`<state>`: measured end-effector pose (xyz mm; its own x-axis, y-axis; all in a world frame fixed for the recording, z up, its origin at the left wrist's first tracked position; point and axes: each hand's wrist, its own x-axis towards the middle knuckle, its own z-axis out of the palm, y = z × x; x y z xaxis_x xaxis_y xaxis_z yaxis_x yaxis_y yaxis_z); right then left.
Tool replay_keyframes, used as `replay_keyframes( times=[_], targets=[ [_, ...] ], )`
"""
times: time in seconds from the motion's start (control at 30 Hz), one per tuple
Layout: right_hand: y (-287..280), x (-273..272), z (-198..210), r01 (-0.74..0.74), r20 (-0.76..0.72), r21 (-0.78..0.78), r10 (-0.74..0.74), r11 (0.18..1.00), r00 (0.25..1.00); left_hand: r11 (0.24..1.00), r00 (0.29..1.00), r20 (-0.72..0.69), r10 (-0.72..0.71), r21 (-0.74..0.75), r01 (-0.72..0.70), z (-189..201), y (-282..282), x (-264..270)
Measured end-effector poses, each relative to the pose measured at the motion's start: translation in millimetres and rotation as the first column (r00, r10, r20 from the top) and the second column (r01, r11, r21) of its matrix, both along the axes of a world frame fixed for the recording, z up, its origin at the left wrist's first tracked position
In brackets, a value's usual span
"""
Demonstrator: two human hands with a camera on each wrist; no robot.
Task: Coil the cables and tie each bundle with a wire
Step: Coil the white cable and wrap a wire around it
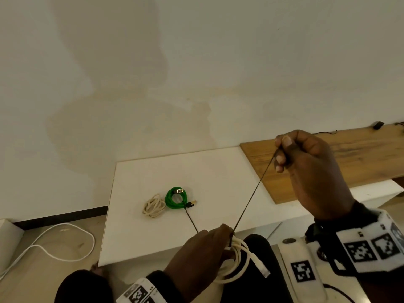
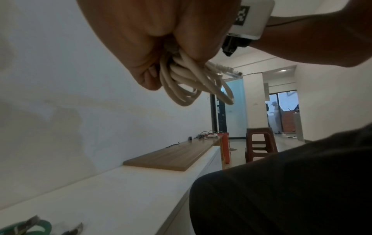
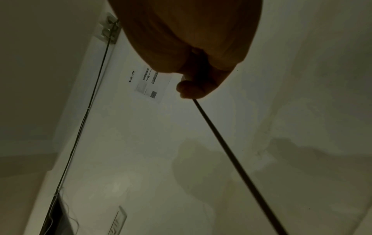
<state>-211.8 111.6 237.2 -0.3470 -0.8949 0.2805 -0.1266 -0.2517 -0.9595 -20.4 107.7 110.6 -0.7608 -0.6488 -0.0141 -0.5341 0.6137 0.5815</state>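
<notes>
My left hand (image 1: pixel 209 248) grips a coiled white cable (image 1: pixel 238 261) low in front of the table edge; the same white cable (image 2: pixel 189 82) hangs from my left hand (image 2: pixel 153 52) in the left wrist view. A thin dark wire (image 1: pixel 253 193) runs taut from that bundle up to my right hand (image 1: pixel 286 154), which pinches its upper end high above the table. The wire (image 3: pixel 231 152) leaves my right hand (image 3: pixel 193 89) downward. A second end of the dark wire (image 1: pixel 192 221) slants away toward the green coil (image 1: pixel 176 197).
On the white table (image 1: pixel 218 178) lie a coiled cream cable (image 1: pixel 154 205) and the green coil with a dark tie. A wooden board (image 1: pixel 341 162) lies at the right. A loose white cord (image 1: pixel 63 239) lies on the floor at the left.
</notes>
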Motion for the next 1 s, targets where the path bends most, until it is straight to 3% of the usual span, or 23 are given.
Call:
replay_keyframes(
  times=[0.07, 0.1, 0.13, 0.17, 0.2, 0.3, 0.43, 0.53, 0.6, 0.7, 0.8, 0.9, 1.0],
  targets=[
    [-10, -25, 18, 0.021, 0.151, -0.031, -0.016, 0.999, 0.988, 0.996, 0.99, 0.108, -0.088, -0.016, 0.09, -11, 0, 2],
    [-17, -44, 30, 0.107, 0.237, -0.08, -0.085, 0.991, 0.968, 0.991, 0.98, 0.149, -0.134, 0.007, 0.135, -23, -2, 5],
    [-21, -60, 48, 0.205, 0.247, -0.133, -0.168, 0.97, 0.954, 0.992, 0.981, 0.15, -0.122, 0.041, 0.117, -36, -2, 9],
    [-29, -70, 65, 0.212, 0.172, -0.149, -0.186, 0.966, 0.967, 0.996, 0.991, 0.115, -0.061, 0.076, 0.053, -44, -2, 13],
    [-27, -77, 73, 0.175, 0.049, -0.171, -0.169, 0.97, 0.984, 0.995, 0.994, 0.099, -0.034, 0.096, 0.025, -50, -7, 18],
    [-22, -65, 62, -0.068, 0.014, -0.134, 0.071, 0.989, 0.997, 0.995, 0.997, -0.003, 0.078, 0.064, -0.077, -41, -22, 18],
    [-19, -25, 9, -0.139, -0.141, 0.195, 0.168, 0.971, 0.976, 0.966, 0.999, -0.026, -0.025, -0.258, 0.017, -5, -46, -5],
    [-25, 2, -37, -0.189, -0.254, 0.468, 0.336, 0.863, 0.907, 0.947, 0.999, -0.036, 0.019, -0.319, -0.03, 3, -64, -5],
    [-27, 12, -58, -0.242, -0.213, 0.551, 0.415, 0.799, 0.884, 0.943, 0.993, -0.081, 0.08, -0.316, -0.102, 5, -72, 2],
    [-30, 22, -85, -0.32, -0.167, 0.593, 0.502, 0.739, 0.849, 0.959, 0.958, -0.185, 0.219, -0.138, -0.246, 6, -85, 17],
    [-40, 34, -101, -0.355, -0.245, 0.572, 0.567, 0.739, 0.786, 0.952, 0.907, -0.288, 0.306, 0.076, -0.297, 1, -91, 28],
    [-50, 44, -113, -0.335, -0.27, 0.537, 0.534, 0.774, 0.801, 0.903, 0.849, -0.326, 0.415, 0.261, -0.341, -8, -95, 35],
    [-56, 52, -128, -0.344, -0.205, 0.585, 0.545, 0.734, 0.813, 0.854, 0.811, -0.339, 0.477, 0.398, -0.336, -16, -97, 42]
  ],
)
